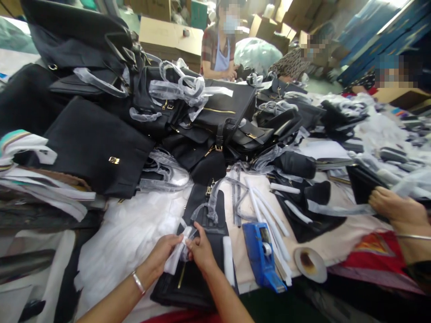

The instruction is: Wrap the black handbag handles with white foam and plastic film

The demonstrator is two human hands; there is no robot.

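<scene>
A black bag with a gold zipper lies on the table before me, under both hands. Over it, my left hand pinches a white wrapping strip between thumb and fingers. My right hand meets it from the other side, thumb and fingers closed on the same strip, its index finger pointing up. Clear plastic wraps the bag's strap just beyond. A white foam tube runs along the bag's right side. What lies under the fingertips is partly hidden.
A blue tape dispenser stands right of the bag, near several white foam tubes and a round stained dish. White sheets are heaped left. Black bags pile up behind. A co-worker's hand works at right.
</scene>
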